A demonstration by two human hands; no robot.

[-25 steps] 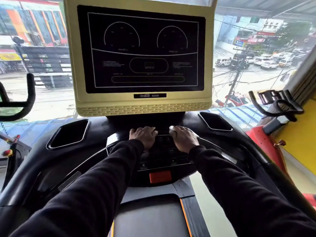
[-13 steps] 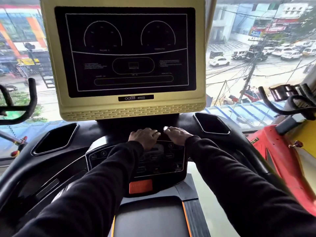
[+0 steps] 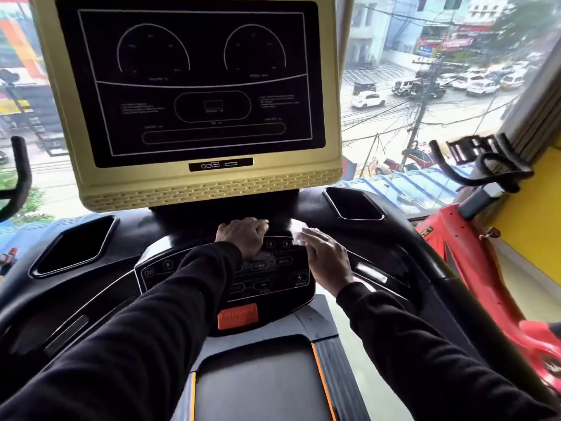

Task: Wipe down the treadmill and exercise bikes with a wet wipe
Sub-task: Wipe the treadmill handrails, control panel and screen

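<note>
I stand on a black treadmill with a cream-framed dark screen and a black button panel below it. My left hand lies flat on the upper part of the panel, fingers together, nothing visible in it. My right hand presses a white wet wipe against the panel's upper right corner; only the wipe's edge shows past my fingertips. Both arms wear black sleeves.
An orange stop button sits at the panel's bottom. Cup recesses lie at left and right. A red exercise bike with black handlebars stands to the right; another handlebar shows at left. Windows face the street.
My right hand has slid with the wipe from the panel's top centre out to its right side. The left hand stays near the top centre. The camera has moved closer.
</note>
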